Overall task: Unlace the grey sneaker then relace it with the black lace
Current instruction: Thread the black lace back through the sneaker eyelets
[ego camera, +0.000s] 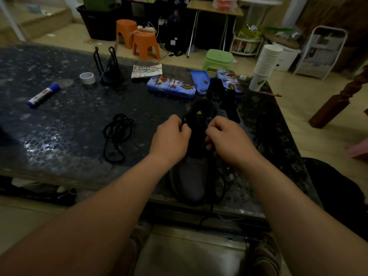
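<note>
Your left hand (171,136) and your right hand (229,136) are both at the throat of the grey sneaker (191,176), one on each side of the black tongue (199,114). Each grip is closed: the fingers are curled and pinch the upper edge of the shoe at the eyelet rows. The light is weak there, so I cannot tell if a piece of lace is also between your fingers.

The sneaker lies on the tabletop (69,120) with the toe toward you, very near to the front edge. A hanging lace (221,188) runs down the right side of the shoe, makes a loop and drops over the edge. A coiled black lace (117,134) lies apart, on your left.

Some things can go wrong from here, in my judgement:

- If you pull strongly toward yourself, the shoe may slide off the edge, because little tabletop is under the toe.
- The hanging end may catch under the tabletop or on your knee, and then the lace pulls tight on one side only.
- The eyelets are dark on dark, so you can easily miss one or cross in the wrong order.
- The coil looks tangled and may knot if you lift it by one end.
</note>
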`<state>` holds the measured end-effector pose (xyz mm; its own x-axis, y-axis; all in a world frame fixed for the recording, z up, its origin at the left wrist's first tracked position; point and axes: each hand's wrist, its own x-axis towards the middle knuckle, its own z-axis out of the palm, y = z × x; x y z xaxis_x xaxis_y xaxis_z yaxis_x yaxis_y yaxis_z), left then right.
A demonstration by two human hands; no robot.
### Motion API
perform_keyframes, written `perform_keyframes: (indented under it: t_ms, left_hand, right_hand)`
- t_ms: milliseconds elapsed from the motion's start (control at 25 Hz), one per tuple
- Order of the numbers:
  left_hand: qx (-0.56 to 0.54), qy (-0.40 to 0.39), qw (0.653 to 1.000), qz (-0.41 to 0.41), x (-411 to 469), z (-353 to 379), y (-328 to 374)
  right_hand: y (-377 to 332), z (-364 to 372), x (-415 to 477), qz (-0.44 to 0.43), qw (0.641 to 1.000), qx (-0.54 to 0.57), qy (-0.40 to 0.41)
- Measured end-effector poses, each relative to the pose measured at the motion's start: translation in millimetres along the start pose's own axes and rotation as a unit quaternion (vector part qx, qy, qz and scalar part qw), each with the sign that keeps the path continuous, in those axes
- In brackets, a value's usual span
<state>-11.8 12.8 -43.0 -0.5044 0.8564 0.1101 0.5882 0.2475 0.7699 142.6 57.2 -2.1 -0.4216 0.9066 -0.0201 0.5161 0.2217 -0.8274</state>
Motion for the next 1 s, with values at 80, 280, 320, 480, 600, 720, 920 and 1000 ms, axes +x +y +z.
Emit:
perform_keyframes:
  t_ms: [80, 280, 320, 480, 600, 720, 920, 1000]
  left_hand:
    - [-0.061, -0.025, 0.997, -0.026, 5, -4, -1]
    - [-0.049, -0.009, 0.994, 0.101, -5, -14, 0]
    - [-0.022, -0.024, 0.991, 0.130, -9, -14, 0]
    - [0.032, -0.089, 0.986, 0.134, -21, -5, 2]
    - [0.024, -0.094, 0.988, 0.121, -20, -1, 5]
    - [0.022, -0.101, 0.987, 0.127, -17, -1, 6]
    - [0.054, -0.148, 0.980, 0.121, -9, -5, 10]
    - [0.079, -0.152, 0.979, 0.107, -4, -5, 12]
  right_hand:
    - [-14, -8, -18, -0.076, 0.982, -0.008, -0.173]
    - [-9, 1, -46, -0.063, 0.949, -0.137, -0.278]
    - [-2, 1, -36, -0.045, 0.972, -0.152, -0.173]
    - [6, -3, 2, 0.063, 0.992, -0.075, 0.077]
    - [3, 5, 17, 0.074, 0.989, -0.108, 0.062]
    - [7, 0, 27, 0.064, 0.993, -0.090, 0.051]
    - [21, -13, 26, 0.142, 0.967, 0.207, -0.040]
    - [26, -16, 27, 0.133, 0.965, 0.221, -0.054]
